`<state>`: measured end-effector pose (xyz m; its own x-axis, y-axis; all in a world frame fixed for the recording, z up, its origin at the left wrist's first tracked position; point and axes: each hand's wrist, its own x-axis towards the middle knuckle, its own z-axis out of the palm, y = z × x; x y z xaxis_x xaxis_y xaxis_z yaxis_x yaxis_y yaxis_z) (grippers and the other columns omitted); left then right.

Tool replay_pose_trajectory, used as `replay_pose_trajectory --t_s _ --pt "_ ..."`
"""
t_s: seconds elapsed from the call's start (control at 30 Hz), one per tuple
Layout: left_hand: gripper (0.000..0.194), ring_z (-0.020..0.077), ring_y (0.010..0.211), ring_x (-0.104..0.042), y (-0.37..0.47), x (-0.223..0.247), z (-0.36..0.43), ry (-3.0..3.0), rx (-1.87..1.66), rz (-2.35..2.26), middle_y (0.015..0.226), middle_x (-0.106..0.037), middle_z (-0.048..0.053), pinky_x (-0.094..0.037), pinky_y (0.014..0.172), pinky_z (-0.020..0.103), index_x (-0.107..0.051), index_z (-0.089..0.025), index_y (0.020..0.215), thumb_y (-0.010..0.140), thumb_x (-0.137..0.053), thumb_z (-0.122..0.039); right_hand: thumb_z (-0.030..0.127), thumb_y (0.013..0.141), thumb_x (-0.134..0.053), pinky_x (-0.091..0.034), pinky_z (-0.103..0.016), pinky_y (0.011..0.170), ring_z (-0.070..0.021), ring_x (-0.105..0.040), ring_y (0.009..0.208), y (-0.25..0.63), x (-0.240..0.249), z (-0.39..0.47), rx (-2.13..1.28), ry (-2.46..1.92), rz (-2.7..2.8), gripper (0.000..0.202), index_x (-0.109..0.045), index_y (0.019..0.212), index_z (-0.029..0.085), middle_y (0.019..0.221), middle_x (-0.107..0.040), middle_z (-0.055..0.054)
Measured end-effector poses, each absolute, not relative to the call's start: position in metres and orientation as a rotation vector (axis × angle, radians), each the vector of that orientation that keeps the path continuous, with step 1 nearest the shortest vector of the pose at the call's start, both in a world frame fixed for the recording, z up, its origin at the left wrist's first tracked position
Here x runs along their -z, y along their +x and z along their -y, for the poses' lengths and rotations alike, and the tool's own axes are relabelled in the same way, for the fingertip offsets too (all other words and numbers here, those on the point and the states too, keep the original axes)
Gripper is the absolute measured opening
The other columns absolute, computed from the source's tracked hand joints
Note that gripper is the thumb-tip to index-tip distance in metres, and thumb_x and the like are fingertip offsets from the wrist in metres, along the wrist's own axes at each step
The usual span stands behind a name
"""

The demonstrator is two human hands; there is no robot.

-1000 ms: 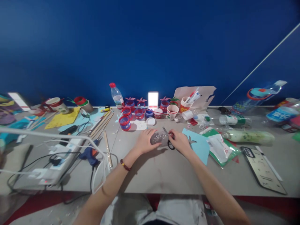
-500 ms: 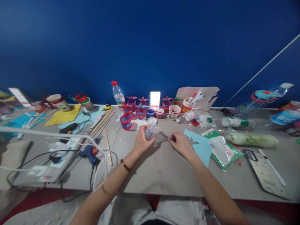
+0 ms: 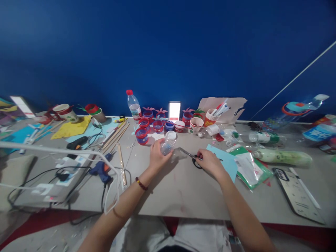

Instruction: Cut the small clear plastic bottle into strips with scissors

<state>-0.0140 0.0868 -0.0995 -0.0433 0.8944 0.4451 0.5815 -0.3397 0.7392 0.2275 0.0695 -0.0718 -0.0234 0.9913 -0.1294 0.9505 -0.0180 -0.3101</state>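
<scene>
Near the middle of the grey table, my left hand is wrapped round a clear plastic bottle piece. To its right, my right hand grips the black handles of a pair of scissors. The metal blades point left toward the plastic piece, with their tips a little short of it. A light blue paper sheet lies beside and partly under my right hand.
Small decorated cups and a red-capped bottle stand behind my hands. On the left are a power strip and a blue glue gun. Plastic bottles and a phone lie at right.
My right hand has moved right with the scissors, drawing them away from the plastic piece. The piece has tilted more upright in my left hand.
</scene>
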Motion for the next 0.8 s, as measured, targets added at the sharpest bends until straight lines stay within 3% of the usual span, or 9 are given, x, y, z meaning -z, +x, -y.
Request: replay_pose_trajectory --t_s 0.17,0.3,0.47,0.63,0.8 --pt "0.059 0.0293 0.107 -0.057 -0.014 0.101 -0.089 1.818 -1.395 -1.604 0.114 -0.060 0.012 -0.046 0.096 0.051 -0.050 -0.021 0.119 0.069 -0.078 -0.035 0.021 0.086 -0.062 -0.029 -0.023 0.071 -0.0167 -0.055 0.091 0.233 0.068 -0.069 -0.573 -2.063 2.170 0.010 -0.067 0.090 0.014 0.098 -0.062 -0.006" --pt "0.068 0.0308 0.112 -0.056 -0.015 0.103 -0.089 1.848 -1.448 -1.556 0.122 -0.056 0.013 -0.045 0.098 0.052 -0.041 -0.025 0.131 0.073 -0.075 -0.035 0.021 0.082 -0.065 -0.029 -0.022 0.071 -0.0183 -0.054 0.097 0.237 0.066 -0.067 -0.559 -2.034 2.218 0.014 -0.067 0.094 0.015 0.100 -0.062 -0.005" --pt "0.056 0.0288 0.122 -0.050 -0.015 0.103 -0.089 1.974 -1.499 -1.489 0.131 -0.050 0.013 -0.042 0.104 0.052 -0.039 -0.026 0.135 0.084 -0.063 -0.028 0.021 0.079 -0.065 -0.025 -0.022 0.063 -0.0158 -0.055 0.088 0.238 0.068 -0.066 -0.591 -2.080 2.178 0.011 -0.067 0.090 0.017 0.096 -0.064 -0.003" --pt "0.052 0.0261 0.112 -0.053 -0.015 0.102 -0.091 2.031 -1.564 -1.504 0.120 -0.054 0.010 -0.045 0.099 0.047 -0.045 -0.023 0.124 0.079 -0.069 -0.030 0.030 0.081 -0.065 -0.026 -0.022 0.060 -0.0154 -0.056 0.081 0.241 0.069 -0.070 -0.665 -2.111 2.051 0.016 -0.068 0.091 0.018 0.092 -0.065 -0.003" --pt "0.059 0.0268 0.113 -0.049 -0.016 0.105 -0.092 1.982 -1.523 -1.560 0.118 -0.048 0.011 -0.045 0.100 0.045 -0.049 -0.023 0.125 0.073 -0.074 -0.033 0.031 0.080 -0.065 -0.036 -0.019 0.058 -0.0113 -0.058 0.067 0.250 0.084 -0.079 -0.941 -1.950 1.820 0.020 -0.065 0.094 0.016 0.087 -0.066 -0.003"
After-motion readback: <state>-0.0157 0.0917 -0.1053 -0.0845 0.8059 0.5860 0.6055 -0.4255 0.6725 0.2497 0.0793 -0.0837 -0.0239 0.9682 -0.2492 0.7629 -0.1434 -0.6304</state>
